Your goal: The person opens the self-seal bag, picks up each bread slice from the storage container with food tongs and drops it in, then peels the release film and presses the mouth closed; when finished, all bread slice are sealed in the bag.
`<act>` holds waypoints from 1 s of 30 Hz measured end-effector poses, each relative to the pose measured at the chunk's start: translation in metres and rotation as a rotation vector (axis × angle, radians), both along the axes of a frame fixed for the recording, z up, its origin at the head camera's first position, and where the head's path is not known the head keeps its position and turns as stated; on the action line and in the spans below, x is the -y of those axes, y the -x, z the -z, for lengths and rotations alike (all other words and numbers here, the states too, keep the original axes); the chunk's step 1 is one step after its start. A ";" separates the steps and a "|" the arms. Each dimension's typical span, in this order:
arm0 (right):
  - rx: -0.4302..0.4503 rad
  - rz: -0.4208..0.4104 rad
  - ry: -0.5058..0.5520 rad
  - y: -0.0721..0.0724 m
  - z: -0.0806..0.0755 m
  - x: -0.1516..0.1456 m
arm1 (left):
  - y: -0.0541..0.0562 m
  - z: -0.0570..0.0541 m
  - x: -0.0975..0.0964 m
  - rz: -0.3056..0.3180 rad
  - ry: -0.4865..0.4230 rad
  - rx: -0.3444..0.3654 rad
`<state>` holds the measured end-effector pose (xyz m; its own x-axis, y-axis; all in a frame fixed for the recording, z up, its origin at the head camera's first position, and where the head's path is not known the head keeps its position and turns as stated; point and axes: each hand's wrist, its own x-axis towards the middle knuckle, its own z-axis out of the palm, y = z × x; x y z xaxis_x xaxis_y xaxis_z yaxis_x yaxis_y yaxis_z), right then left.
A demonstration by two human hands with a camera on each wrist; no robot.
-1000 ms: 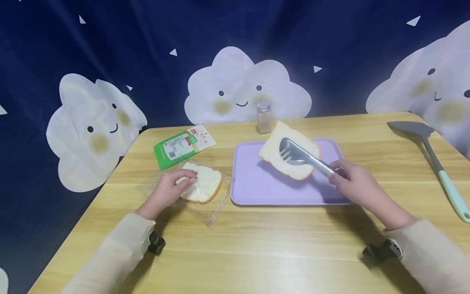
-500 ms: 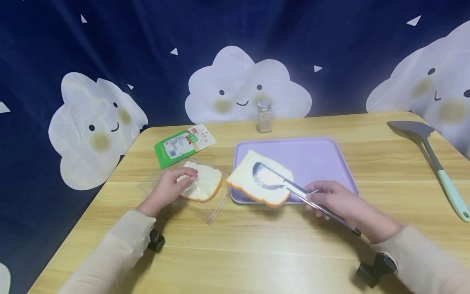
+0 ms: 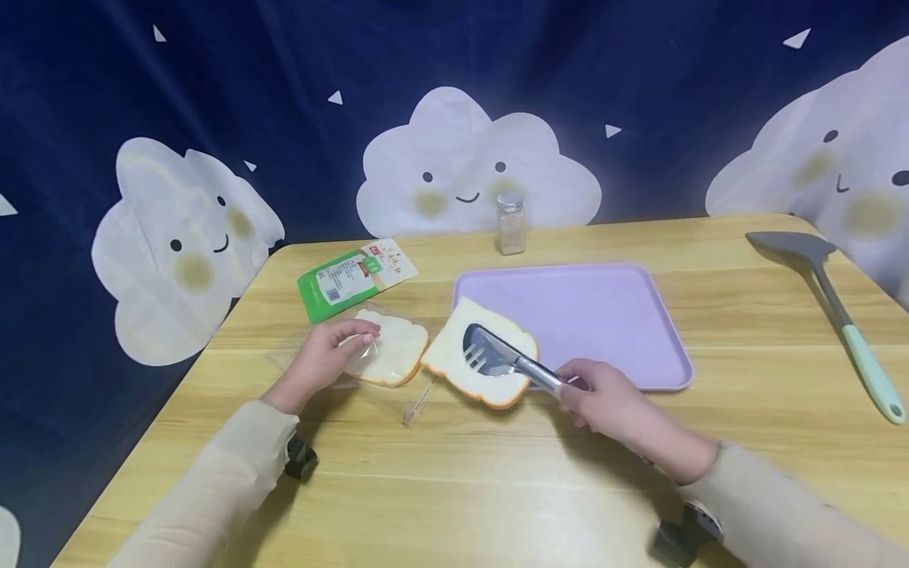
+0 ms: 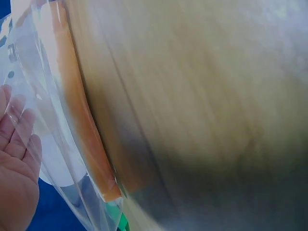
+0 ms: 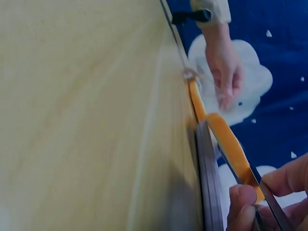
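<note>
My right hand [image 3: 604, 398] grips metal serving tongs [image 3: 529, 367]. Clamped in them is a white bread slice [image 3: 443, 347] with an orange-brown crust, tilted over the near left corner of the lilac tray [image 3: 611, 315]. The right wrist view shows the held slice [image 5: 228, 139] edge-on between the tong arms. My left hand [image 3: 334, 347] pinches film of a clear plastic bag [image 3: 387, 398] between thumb and fingers. A second bread slice [image 3: 398, 347] lies flat in that bag, and film covers its crust [image 4: 79, 101] in the left wrist view. The held slice's left corner overlaps the second slice's right edge.
Behind the bag lies a green and white packet [image 3: 355, 276]. A glass shaker jar [image 3: 511, 225] with a metal lid stands behind the tray. At the table's right is a grey spatula [image 3: 831, 292] with a mint handle. A dark blue cloud-print curtain [image 3: 305, 47] hangs behind.
My right hand has carried the tongs and bread slice leftward and toward me, from over the tray to beside the bagged slice. The left hand has stayed at the bag.
</note>
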<state>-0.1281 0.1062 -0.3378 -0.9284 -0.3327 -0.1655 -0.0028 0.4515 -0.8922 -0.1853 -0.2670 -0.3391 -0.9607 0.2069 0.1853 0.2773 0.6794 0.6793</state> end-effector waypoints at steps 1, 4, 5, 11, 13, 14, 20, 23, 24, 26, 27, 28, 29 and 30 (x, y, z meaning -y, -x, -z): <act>-0.004 0.006 -0.007 -0.001 0.000 0.003 | 0.000 0.000 0.000 -0.002 -0.001 0.003; -0.003 0.033 -0.015 -0.002 0.000 0.011 | 0.001 0.000 0.000 -0.013 0.004 0.016; 0.001 0.040 -0.012 -0.002 0.000 0.013 | 0.001 -0.001 0.000 -0.018 0.007 0.022; 0.038 0.030 0.048 -0.001 0.001 0.022 | 0.001 -0.002 -0.002 -0.043 0.005 0.058; 0.047 0.025 0.060 0.001 0.001 0.023 | 0.001 -0.002 -0.003 -0.047 -0.005 0.058; 0.049 0.023 0.067 0.001 0.001 0.024 | 0.002 -0.002 -0.003 -0.053 -0.009 0.058; 0.096 0.026 0.104 0.000 0.003 0.033 | 0.002 -0.003 -0.008 -0.118 -0.026 0.078; 0.165 0.049 0.137 -0.004 0.005 0.036 | 0.002 -0.003 -0.010 -0.146 -0.025 0.090; 0.189 0.052 0.151 -0.005 0.006 0.036 | 0.002 -0.003 -0.011 -0.157 -0.028 0.093; 0.225 0.056 0.181 -0.008 0.006 0.035 | 0.001 -0.002 -0.011 -0.172 -0.033 0.084; 0.235 0.057 0.191 -0.009 0.007 0.034 | 0.001 -0.002 -0.011 -0.177 -0.033 0.070; 0.238 0.052 0.198 -0.010 0.007 0.034 | 0.001 -0.002 -0.011 -0.185 -0.036 0.058; 0.242 0.049 0.204 -0.011 0.008 0.033 | 0.000 -0.002 -0.011 -0.189 -0.039 0.044; 0.243 0.047 0.206 -0.012 0.008 0.033 | 0.000 -0.002 -0.012 -0.197 -0.037 0.029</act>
